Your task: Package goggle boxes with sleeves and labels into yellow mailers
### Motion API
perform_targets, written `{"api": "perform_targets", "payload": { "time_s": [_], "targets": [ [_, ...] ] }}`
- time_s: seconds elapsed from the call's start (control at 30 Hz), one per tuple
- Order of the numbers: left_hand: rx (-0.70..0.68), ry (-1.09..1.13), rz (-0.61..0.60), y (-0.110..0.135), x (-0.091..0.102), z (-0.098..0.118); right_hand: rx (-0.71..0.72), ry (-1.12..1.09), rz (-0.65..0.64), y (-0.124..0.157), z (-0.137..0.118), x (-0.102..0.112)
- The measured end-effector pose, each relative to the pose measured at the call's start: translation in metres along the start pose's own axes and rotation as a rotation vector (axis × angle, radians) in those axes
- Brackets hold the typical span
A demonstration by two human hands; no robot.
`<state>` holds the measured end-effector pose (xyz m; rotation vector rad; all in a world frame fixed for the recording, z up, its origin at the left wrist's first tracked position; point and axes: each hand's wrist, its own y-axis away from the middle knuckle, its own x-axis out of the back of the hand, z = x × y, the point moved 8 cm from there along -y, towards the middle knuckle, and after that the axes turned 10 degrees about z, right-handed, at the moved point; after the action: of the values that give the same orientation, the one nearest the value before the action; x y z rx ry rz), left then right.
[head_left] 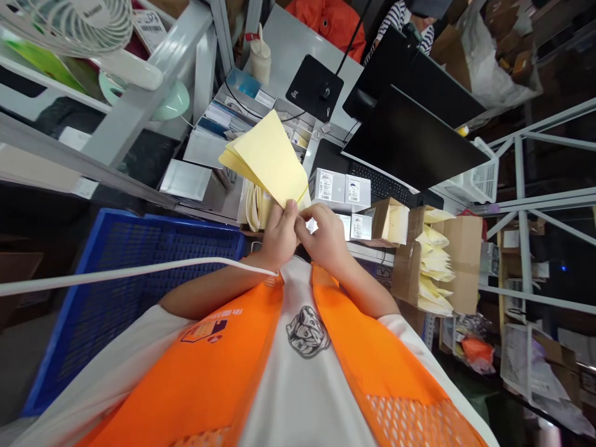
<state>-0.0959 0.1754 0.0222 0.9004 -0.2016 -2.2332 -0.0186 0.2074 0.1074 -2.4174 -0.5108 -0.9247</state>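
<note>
My left hand point(280, 236) grips the near end of a yellow envelope point(274, 155), thumb on top. The envelope stands tilted up and away from me, with at least one more yellow layer behind its left edge. My right hand point(326, 233) is closed beside it, thumb and forefinger pinched at the envelope's lower right edge; the exact pinch point is partly hidden. Below and behind the left hand, more yellow envelopes point(254, 208) stand on edge. Right of the hands are white labelled boxes point(331, 188) on the desk.
A blue crate point(107, 239) stands at left, with a white cable point(139, 273) crossing over it. Cartons hold yellow packets point(435, 267) at right. Monitors point(410, 139), a keyboard point(379, 180) and a mouse pad point(314, 87) lie beyond. A fan point(69, 25) is upper left. Another person's striped sleeve point(391, 22) shows at top.
</note>
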Motion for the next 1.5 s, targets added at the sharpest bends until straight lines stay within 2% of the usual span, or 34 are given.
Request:
{"api": "perform_targets", "payload": {
  "time_s": [0.07, 0.13, 0.2, 0.3, 0.37, 0.43, 0.53, 0.67, 0.8, 1.0, 1.1, 1.17, 1.23, 1.3, 1.33, 1.43, 1.5],
  "targets": [
    [-0.051, 0.061, 0.007, -0.004, -0.001, 0.01, -0.045, -0.077, 0.011, 0.001, 0.01, 0.005],
    [-0.054, 0.1, 0.014, -0.009, 0.001, 0.018, -0.108, -0.101, 0.05, 0.001, 0.034, 0.019],
    [-0.06, 0.11, 0.038, -0.013, 0.01, 0.028, -0.168, -0.001, 0.141, -0.005, 0.074, 0.043],
    [-0.138, 0.137, 0.083, -0.019, 0.032, 0.046, -0.248, 0.326, 0.274, -0.022, 0.151, 0.085],
    [-0.205, 0.166, 0.115, -0.02, 0.049, 0.056, -0.268, 0.53, 0.232, -0.037, 0.198, 0.099],
    [-0.263, 0.182, 0.156, -0.021, 0.065, 0.061, -0.255, 0.682, 0.105, -0.05, 0.232, 0.098],
    [-0.313, 0.177, 0.209, -0.021, 0.08, 0.062, -0.187, 0.827, -0.07, -0.058, 0.252, 0.086],
    [-0.325, 0.164, 0.298, -0.021, 0.092, 0.055, -0.081, 0.893, -0.167, -0.056, 0.247, 0.076],
    [-0.304, 0.153, 0.359, -0.026, 0.097, 0.046, 0.005, 0.793, -0.229, -0.043, 0.242, 0.075],
    [-0.295, 0.258, 0.405, -0.033, 0.101, 0.038, 0.016, 0.609, -0.137, -0.018, 0.251, 0.076],
    [-0.273, 0.272, 0.377, -0.035, 0.096, 0.037, 0.007, 0.593, -0.127, -0.012, 0.26, 0.077],
    [-0.22, 0.288, 0.346, -0.037, 0.089, 0.036, -0.004, 0.583, -0.067, -0.011, 0.255, 0.081],
    [-0.133, 0.301, 0.326, -0.037, 0.081, 0.034, 0.014, 0.541, 0.059, -0.009, 0.229, 0.085],
    [-0.051, 0.304, 0.307, -0.035, 0.071, 0.032, 0.064, 0.418, 0.171, -0.004, 0.181, 0.08],
    [-0.019, 0.304, 0.287, -0.033, 0.065, 0.031, 0.094, 0.311, 0.175, 0.0, 0.151, 0.071],
    [0.025, 0.295, 0.177, -0.024, 0.043, 0.028, 0.131, -0.02, -0.042, 0.013, 0.063, 0.02],
    [-0.003, 0.268, 0.093, -0.017, 0.03, 0.028, 0.073, -0.146, -0.139, 0.014, 0.025, -0.01]
  ]
}}
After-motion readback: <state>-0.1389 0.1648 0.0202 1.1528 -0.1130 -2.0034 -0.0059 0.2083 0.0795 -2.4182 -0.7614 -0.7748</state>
